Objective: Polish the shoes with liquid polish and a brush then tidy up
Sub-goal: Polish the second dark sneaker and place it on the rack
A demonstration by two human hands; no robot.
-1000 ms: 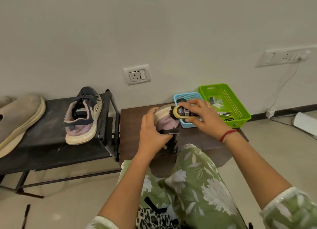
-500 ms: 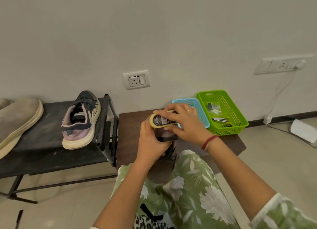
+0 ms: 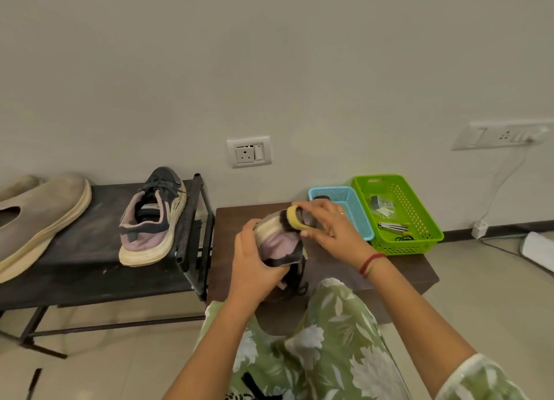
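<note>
A beige slip-on [image 3: 39,220] lies on a dark rack [image 3: 90,267], with a lilac sneaker [image 3: 153,220] near the rack's right end. Over the brown table [image 3: 239,220], the left hand [image 3: 254,261] grips a matching sneaker [image 3: 278,242]. The right hand [image 3: 332,229] curls round a polish bottle [image 3: 295,217], its yellow end touching that sneaker's cream sole. Furthest right, a blue basket [image 3: 356,211] and a green basket [image 3: 419,241] sit side by side.

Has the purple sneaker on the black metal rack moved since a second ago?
No: the purple sneaker still lies by the black metal rack's right post.
</note>
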